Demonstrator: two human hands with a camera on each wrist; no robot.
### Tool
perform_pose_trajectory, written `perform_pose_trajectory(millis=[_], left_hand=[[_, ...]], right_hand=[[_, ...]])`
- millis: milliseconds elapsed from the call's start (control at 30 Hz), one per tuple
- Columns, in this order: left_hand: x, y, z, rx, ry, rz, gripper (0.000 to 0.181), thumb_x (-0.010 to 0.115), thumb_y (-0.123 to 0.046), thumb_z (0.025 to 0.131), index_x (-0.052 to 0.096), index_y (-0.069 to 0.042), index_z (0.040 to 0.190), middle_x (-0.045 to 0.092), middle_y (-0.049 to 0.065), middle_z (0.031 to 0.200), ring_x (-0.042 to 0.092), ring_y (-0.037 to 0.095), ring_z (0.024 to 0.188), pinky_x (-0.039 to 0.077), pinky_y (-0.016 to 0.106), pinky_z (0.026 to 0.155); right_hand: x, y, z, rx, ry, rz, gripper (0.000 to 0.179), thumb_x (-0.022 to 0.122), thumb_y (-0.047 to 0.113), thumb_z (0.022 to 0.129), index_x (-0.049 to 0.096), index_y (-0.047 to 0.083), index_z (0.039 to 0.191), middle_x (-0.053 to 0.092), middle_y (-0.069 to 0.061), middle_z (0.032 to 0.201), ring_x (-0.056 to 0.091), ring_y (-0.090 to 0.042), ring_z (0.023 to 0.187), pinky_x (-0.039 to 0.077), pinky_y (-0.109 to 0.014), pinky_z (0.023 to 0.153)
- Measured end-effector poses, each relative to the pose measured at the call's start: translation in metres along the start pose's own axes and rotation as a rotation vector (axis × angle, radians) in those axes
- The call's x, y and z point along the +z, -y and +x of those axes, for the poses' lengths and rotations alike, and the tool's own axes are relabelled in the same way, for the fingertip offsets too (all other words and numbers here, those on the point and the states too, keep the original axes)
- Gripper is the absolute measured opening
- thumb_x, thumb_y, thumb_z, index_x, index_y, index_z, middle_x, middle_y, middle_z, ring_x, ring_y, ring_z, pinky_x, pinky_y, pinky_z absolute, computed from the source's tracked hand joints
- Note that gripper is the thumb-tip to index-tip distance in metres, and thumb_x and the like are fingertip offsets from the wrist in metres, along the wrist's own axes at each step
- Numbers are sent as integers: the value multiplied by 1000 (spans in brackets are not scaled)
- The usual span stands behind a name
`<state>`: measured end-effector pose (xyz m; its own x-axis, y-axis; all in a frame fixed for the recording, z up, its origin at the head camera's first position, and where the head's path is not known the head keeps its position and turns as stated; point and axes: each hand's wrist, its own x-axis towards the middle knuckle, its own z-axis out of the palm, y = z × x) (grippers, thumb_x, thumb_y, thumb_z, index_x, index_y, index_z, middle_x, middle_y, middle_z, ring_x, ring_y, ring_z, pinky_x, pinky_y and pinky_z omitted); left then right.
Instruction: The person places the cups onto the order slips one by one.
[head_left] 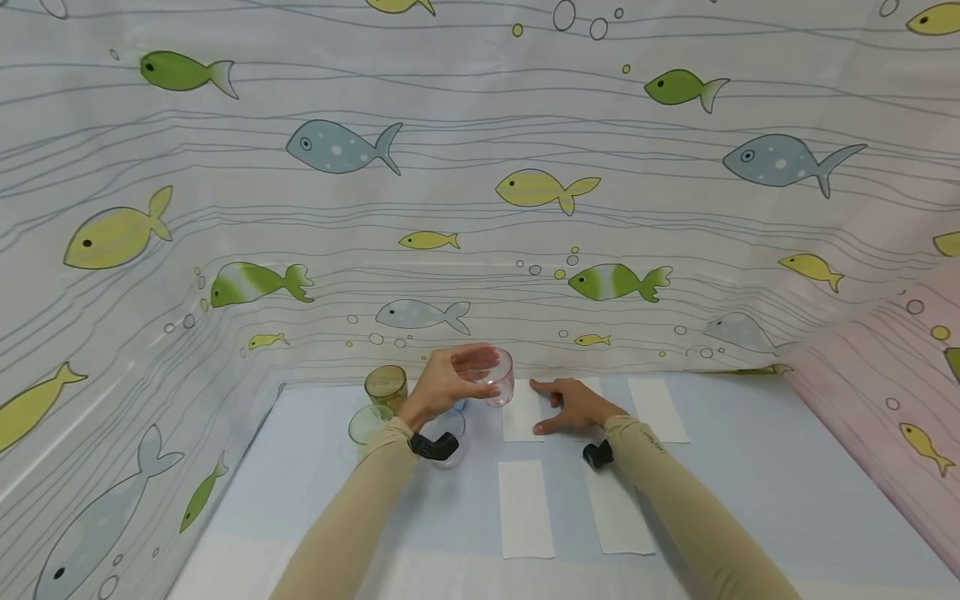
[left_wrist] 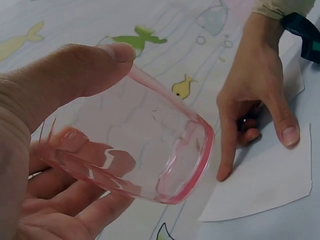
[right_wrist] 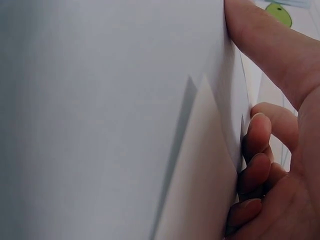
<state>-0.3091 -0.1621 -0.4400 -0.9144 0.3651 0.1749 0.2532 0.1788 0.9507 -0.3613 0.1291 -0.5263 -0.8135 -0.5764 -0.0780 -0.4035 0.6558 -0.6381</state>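
Note:
My left hand (head_left: 442, 385) grips a pink-tinted clear glass (head_left: 506, 379), held above the back of the table. In the left wrist view the thumb lies along one side of this glass (left_wrist: 172, 150) and the fingers show through the other side. To its right, my right hand (head_left: 576, 406) rests over a white paper-like strip (head_left: 522, 423), palm down. Its index finger and thumb are extended and spread, the tips at the strip, while the remaining fingers bend under the palm. Up close in the right wrist view, a pale sheet (right_wrist: 200, 165) lies beside the fingers.
An amber glass (head_left: 386, 382), a green glass (head_left: 366, 423) and a clear bluish glass (head_left: 453, 433) stand around the left wrist. More white strips lie at front centre (head_left: 527, 510), front right (head_left: 624, 521) and back right (head_left: 660, 408). A fish-patterned curtain (head_left: 480, 275) encloses the table.

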Motion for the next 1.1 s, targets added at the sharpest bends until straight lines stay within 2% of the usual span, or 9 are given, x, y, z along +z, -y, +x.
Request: perform_pose_trajectory(millis=[133, 200, 367, 533, 767, 967, 1100], left_hand=[[7, 1, 8, 0, 17, 26, 68, 93, -7, 80, 65, -5, 142, 68, 21, 141, 66, 40, 131, 57, 47, 109], [11, 2, 12, 6, 33, 19, 69, 93, -6, 80, 63, -3, 143, 66, 24, 142, 64, 44, 132, 55, 49, 110], [21, 7, 22, -8, 46, 7, 69, 92, -7, 82, 62, -4, 144, 65, 24, 144, 60, 46, 136, 54, 46, 113], [29, 14, 27, -59, 51, 39, 69, 92, -11, 84, 61, -5, 145, 64, 21, 146, 60, 42, 137, 54, 43, 113], [33, 24, 35, -123, 87, 41, 70, 91, -7, 84, 58, -3, 146, 62, 25, 148, 58, 44, 140, 52, 48, 115], [35, 27, 39, -128, 110, 102, 69, 92, -9, 83, 58, -3, 143, 63, 20, 146, 59, 39, 138, 50, 49, 117], [38, 27, 40, -165, 121, 170, 68, 92, -7, 82, 58, -6, 140, 64, 15, 145, 59, 33, 138, 48, 49, 119]], right_hand=[[0, 2, 1, 15, 3, -7, 96, 95, 43, 79, 49, 17, 159, 49, -1, 87, 44, -16, 82, 37, -30, 73], [0, 3, 1, 24, 1, -11, 96, 95, 43, 79, 49, 17, 159, 49, -1, 87, 45, -16, 82, 37, -30, 73], [1, 3, 3, 40, 2, -20, 96, 95, 45, 78, 50, 17, 159, 49, -1, 86, 46, -16, 82, 37, -30, 71], [2, 2, 5, 33, -9, -20, 94, 95, 43, 78, 53, 14, 157, 51, -1, 86, 46, -16, 82, 37, -31, 72], [1, 2, 3, 59, -5, -13, 95, 96, 44, 78, 53, 13, 156, 52, -1, 89, 48, -16, 86, 39, -31, 72], [-2, 4, 2, 62, -9, -7, 92, 96, 42, 77, 57, 11, 154, 53, -2, 88, 49, -18, 86, 39, -32, 73], [-2, 3, 3, 49, -3, -17, 90, 96, 43, 78, 58, 10, 152, 52, -2, 88, 49, -17, 86, 39, -32, 73]])
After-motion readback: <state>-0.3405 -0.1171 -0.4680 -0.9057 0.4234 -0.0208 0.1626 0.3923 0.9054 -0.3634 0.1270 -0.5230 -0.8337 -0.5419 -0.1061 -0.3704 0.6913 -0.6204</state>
